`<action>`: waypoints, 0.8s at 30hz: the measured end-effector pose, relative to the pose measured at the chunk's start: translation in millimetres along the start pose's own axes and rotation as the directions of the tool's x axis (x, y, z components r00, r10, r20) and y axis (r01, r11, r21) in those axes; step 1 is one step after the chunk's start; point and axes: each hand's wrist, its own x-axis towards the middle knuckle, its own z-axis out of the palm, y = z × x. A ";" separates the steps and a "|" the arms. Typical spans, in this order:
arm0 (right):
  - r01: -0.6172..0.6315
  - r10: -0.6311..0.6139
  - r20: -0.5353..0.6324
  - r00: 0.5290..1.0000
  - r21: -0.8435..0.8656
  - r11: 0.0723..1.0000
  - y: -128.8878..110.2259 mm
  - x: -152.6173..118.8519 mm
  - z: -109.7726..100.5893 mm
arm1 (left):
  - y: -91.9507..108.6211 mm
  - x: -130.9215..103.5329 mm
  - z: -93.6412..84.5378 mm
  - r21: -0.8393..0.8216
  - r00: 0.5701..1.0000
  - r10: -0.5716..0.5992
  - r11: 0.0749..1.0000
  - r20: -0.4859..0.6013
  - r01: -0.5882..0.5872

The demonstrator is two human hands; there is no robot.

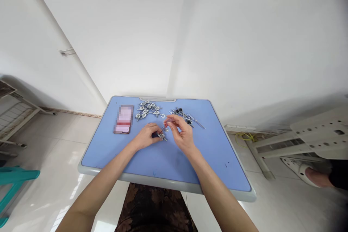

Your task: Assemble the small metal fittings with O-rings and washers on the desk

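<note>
My left hand (148,136) is closed, its thumb and fingertips gripping a small silver metal fitting (162,137) low over the blue table (174,163). My right hand (181,132) pinches a slim red tool (165,125) that looks like a small screwdriver; its thin end points down at the fitting. A small loose metal piece (166,129) lies between the hands. Beyond the left hand is a pile of similar metal fittings (148,108). More metal parts with black round pieces (181,110) lie behind the right hand, partly hidden by it.
A phone (123,119) lies on the table's left side. One thin rod-like tool (198,121) rests at the right. A white wall (136,36) stands behind the table. There is a teal stool (16,175) at left, and a person's foot in a white clog (299,170) at right.
</note>
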 end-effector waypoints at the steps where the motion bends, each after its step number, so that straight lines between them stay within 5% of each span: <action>1: 0.008 -0.008 0.009 1.000 -0.007 1.000 0.0 -0.3 0.3 | -0.6 0.0 0.2 -0.002 1.000 0.001 1.000 -0.001 -0.001; 9: 0.040 -0.039 0.025 0.999 -0.064 0.997 -1.0 -0.5 -0.3 | -5.2 -0.2 2.1 -0.007 1.000 0.015 1.000 0.002 -0.015; 17: 0.219 -0.191 0.155 0.969 -0.197 0.956 -1.6 1.2 -0.5 | -7.9 1.0 5.1 -0.031 0.999 0.024 0.999 -0.027 -0.025; 24: 0.173 -0.152 0.110 0.982 -0.221 0.960 -4.5 1.8 -2.5 | -7.6 0.3 5.4 -0.003 0.999 0.034 0.999 -0.018 -0.034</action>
